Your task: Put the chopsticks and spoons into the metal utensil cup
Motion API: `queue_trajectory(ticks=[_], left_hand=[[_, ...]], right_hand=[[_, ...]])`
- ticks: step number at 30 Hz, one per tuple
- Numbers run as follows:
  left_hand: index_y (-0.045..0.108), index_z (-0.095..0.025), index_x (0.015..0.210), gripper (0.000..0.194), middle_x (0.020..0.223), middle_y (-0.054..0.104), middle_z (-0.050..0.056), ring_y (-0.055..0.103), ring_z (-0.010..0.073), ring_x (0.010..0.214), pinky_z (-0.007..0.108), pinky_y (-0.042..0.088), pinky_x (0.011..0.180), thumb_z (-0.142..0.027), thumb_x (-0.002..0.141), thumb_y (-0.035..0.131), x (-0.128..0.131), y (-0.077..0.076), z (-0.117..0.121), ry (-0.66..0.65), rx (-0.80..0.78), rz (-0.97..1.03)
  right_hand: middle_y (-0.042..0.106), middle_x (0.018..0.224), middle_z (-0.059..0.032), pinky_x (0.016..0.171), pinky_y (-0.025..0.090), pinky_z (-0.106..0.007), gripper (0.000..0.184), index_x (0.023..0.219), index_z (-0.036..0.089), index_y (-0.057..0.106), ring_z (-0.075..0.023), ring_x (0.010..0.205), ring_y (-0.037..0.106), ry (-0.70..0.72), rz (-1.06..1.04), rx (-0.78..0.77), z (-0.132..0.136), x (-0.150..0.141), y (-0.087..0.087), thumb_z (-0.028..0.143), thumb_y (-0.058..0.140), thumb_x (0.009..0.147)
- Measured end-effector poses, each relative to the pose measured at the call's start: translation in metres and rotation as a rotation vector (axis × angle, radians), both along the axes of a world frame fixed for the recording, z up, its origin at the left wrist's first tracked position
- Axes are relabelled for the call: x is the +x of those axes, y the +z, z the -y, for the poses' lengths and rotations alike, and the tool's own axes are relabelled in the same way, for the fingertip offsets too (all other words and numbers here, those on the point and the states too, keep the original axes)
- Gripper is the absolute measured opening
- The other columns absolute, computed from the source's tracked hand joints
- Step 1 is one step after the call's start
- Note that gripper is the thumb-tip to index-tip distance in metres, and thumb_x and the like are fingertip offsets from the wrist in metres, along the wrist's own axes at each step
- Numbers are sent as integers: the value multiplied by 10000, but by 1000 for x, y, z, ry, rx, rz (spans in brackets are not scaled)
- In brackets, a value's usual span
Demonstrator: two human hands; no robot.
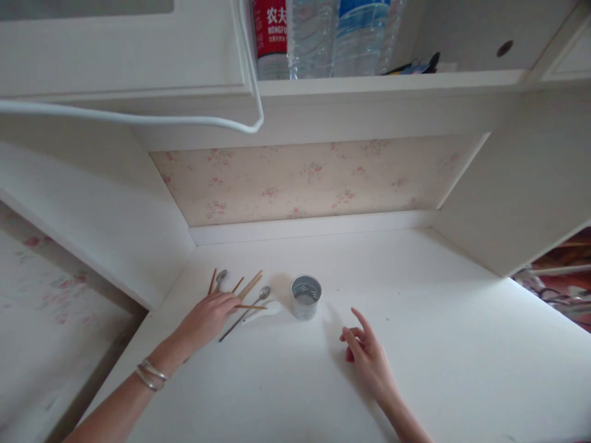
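Observation:
My left hand (216,315) is at a loose group of wooden chopsticks (250,285) on the white desktop, its fingers bent down over them. The chopsticks stick out from under it at different angles; how many it grips is hidden. A metal spoon (221,276) shows just beyond the fingers. Right of them lie a long-handled metal spoon (264,293) and a white spoon (268,312). A grey metal holder (305,298) with small holes stands upright between my hands. My right hand (366,354) hovers to its right, index finger stretched out, other fingers partly curled, with nothing in it.
The white desktop (443,344) runs between side panels and a floral back wall (295,181). Above, a shelf (392,84) carries several plastic-wrapped bottles (314,40). A white cable (184,120) hangs across the upper left. Various items (561,289) show beyond the right panel.

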State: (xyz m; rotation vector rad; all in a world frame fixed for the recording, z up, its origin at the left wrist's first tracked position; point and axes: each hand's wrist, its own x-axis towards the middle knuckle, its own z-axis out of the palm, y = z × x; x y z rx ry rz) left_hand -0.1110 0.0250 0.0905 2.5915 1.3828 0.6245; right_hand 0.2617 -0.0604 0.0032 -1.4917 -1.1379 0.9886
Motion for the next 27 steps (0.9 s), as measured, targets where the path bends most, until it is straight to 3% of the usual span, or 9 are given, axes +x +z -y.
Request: queue_trajectory(ticks=[2,5,7,9,12,16,22,27], left_hand=[[695,-226,989,223,999,733,43,674,188,909,319,515,880,-371,916,542,16,31,2,87,-62,179],[682,-194,976,279,948,735,51,682,192,873,314,545,834,-439,859,618,51,77,4,202,-165,548],[672,-176,965,295,921,733,50,679,192,878,312,548,828,-436,827,661,79,95,2,165,-207,782],[673,-162,956,306,888,730,45,677,183,846,312,547,811,-425,802,692,106,101,-6,134,-242,909],[689,-149,958,331,892,732,49,674,178,836,316,539,816,-415,765,727,139,91,-24,94,-334,949],[705,-145,940,330,866,731,50,661,165,806,312,529,796,-421,762,725,161,69,-49,92,-397,1007],[705,-139,976,358,924,740,80,673,184,851,330,523,828,-436,776,705,166,42,-68,108,-364,926],[723,-160,953,322,922,754,73,693,198,827,316,530,794,-433,785,686,166,11,-67,162,-381,801]], right_hand=[[667,775,-13,488,481,-273,679,1435,214,365,-147,482,565,-22,-36,-5,2,1,-4,566,536,880],[650,770,-3,492,464,-269,663,1410,219,374,-144,483,553,-32,-43,-4,-1,-2,-7,586,528,879],[645,770,-1,502,462,-267,617,1370,219,410,-141,491,550,-28,-41,-6,-4,-4,-8,583,521,885],[639,759,-1,511,462,-265,544,1295,213,480,-140,505,549,-11,-47,-8,-6,-3,-10,575,516,891],[630,737,3,522,459,-264,466,1207,210,549,-143,527,551,17,-57,-7,-4,1,-13,559,513,899],[619,734,8,536,464,-264,440,1208,211,542,-143,544,549,7,-89,10,0,6,-16,536,508,913],[608,724,7,539,460,-265,427,1205,202,539,-146,542,546,10,-77,19,-1,4,-17,521,495,924],[615,742,5,554,464,-264,429,1215,193,537,-143,551,549,42,-6,11,-1,5,-16,511,475,934]])
